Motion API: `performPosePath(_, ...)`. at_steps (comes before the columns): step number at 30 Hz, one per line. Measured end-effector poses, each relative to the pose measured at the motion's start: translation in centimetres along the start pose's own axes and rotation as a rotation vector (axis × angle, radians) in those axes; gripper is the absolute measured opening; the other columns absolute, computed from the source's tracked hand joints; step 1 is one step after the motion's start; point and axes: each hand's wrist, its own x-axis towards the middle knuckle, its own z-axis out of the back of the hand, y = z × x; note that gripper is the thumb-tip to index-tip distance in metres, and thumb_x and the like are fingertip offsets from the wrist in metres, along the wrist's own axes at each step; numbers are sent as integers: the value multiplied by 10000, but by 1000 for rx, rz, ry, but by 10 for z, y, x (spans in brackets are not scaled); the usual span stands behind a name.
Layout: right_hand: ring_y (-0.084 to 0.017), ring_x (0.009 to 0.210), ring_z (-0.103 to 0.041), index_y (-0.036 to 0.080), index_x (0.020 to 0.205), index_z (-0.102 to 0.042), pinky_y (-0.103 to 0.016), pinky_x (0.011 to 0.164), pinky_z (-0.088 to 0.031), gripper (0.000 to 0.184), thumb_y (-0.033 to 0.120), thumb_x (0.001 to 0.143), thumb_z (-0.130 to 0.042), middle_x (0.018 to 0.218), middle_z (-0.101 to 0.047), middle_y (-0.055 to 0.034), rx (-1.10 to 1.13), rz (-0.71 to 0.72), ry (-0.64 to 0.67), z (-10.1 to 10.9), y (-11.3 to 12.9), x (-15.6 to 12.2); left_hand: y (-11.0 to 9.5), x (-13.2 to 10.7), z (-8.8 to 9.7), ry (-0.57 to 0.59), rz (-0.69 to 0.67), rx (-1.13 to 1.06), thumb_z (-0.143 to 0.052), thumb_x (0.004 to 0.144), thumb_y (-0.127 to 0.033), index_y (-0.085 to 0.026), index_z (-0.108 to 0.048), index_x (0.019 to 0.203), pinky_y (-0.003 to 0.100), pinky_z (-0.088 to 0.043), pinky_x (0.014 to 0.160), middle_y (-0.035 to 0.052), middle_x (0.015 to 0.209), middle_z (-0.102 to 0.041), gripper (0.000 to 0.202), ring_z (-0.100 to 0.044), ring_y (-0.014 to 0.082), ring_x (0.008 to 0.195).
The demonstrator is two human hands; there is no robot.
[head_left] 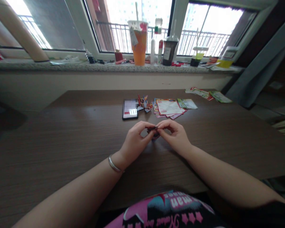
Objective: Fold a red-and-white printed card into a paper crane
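Note:
Over the middle of the table, my left hand point(139, 136) pinches the left end of a small dark piece that looks like folded paper point(154, 133). My right hand point(174, 134) pinches the same piece from the right, so the fingertips of both hands nearly meet. Most of it is hidden by the fingers. Beyond my left hand lies a phone point(130, 109) with a lit screen. Beside the phone is a small heap of colourful folded paper pieces point(144, 104). Farther right, beyond my right hand, printed paper sheets point(169, 107) lie in an overlapping stack.
The brown table point(73, 136) reaches to the wall under the window. More printed papers point(201, 93) lie at its far right. On the sill point(97, 67) stand a tall cup of orange drink point(139, 47), a dark cup point(169, 50) and bottles. A grey curtain point(258, 69) hangs at right.

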Motion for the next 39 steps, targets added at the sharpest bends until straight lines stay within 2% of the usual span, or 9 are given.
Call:
performPosePath(5, -152, 789, -647, 208, 795, -609, -319, 755, -549, 94, 283, 794, -666, 821, -676, -23, 36, -60, -30, -3, 0, -1, -1, 0, 0, -39, -20, 12, -655, 819, -175, -185, -639, 880, 287, -504, 726, 23, 830, -656, 64, -618, 150, 791)
performPosePath(10, -153, 785, -662, 209, 910, -654, -313, 748, -560, 198, 332, 762, -702, 862, -693, -26, 32, -135, -29, -3, -3, 0, 1, 0, -1, -57, -23, -1, -662, 821, -199, -189, -642, 867, 284, -504, 710, 22, 823, -659, 51, -618, 148, 776)
performPosePath(16, -160, 776, -665, 210, 834, -699, -304, 709, -569, 156, 355, 779, -691, 822, -697, -22, 57, -144, 7, -3, -2, 1, 2, 0, -2, -62, -36, 14, -658, 821, -198, -197, -631, 846, 280, -494, 698, 12, 803, -649, 36, -610, 145, 759)
performPosePath(20, -141, 721, -658, 208, 823, -695, -284, 680, -570, 138, 338, 776, -700, 803, -683, -11, 138, -159, 16, -3, -1, 1, 1, 0, -2, -67, -38, 1, -650, 817, -171, -191, -624, 829, 270, -484, 691, 7, 787, -634, 36, -598, 138, 750)
performPosePath(27, -134, 750, -637, 211, 802, -676, -276, 695, -545, 101, 309, 785, -691, 795, -665, -3, 142, -140, 22, -3, -3, 2, 1, 0, -4, -54, 7, -62, -645, 812, -167, -186, -624, 826, 265, -492, 705, 7, 790, -627, 32, -601, 133, 753)
performPosePath(30, -134, 749, -630, 214, 803, -672, -273, 687, -537, 102, 314, 787, -685, 798, -659, -3, 145, -130, 23, -3, -4, 2, 2, -1, -5, 1, 73, -112, -630, 827, -193, -183, -611, 886, 279, -507, 754, 25, 858, -644, 63, -622, 145, 811)
performPosePath(34, -140, 776, -624, 215, 814, -676, -266, 689, -525, 103, 315, 790, -682, 817, -663, -10, 95, -117, -6, -2, -3, 2, 4, -1, -5, 142, 179, -148, -606, 860, -280, -179, -606, 1004, 293, -501, 819, 44, 965, -678, 176, -638, 165, 903)
performPosePath(36, -145, 784, -621, 213, 825, -673, -264, 681, -521, 117, 325, 790, -679, 827, -662, -17, 75, -145, -13, -1, -3, 2, 3, -1, -5, 186, 205, -131, -602, 865, -315, -174, -632, 986, 293, -493, 818, 42, 951, -694, 189, -641, 169, 891)
performPosePath(39, -145, 753, -614, 210, 826, -658, -269, 662, -521, 146, 348, 783, -676, 816, -650, -16, 92, -210, -1, -1, -2, 1, 2, 0, -4, 191, 212, -91, -613, 856, -325, -173, -669, 926, 284, -484, 799, 31, 909, -708, 176, -643, 167, 848)
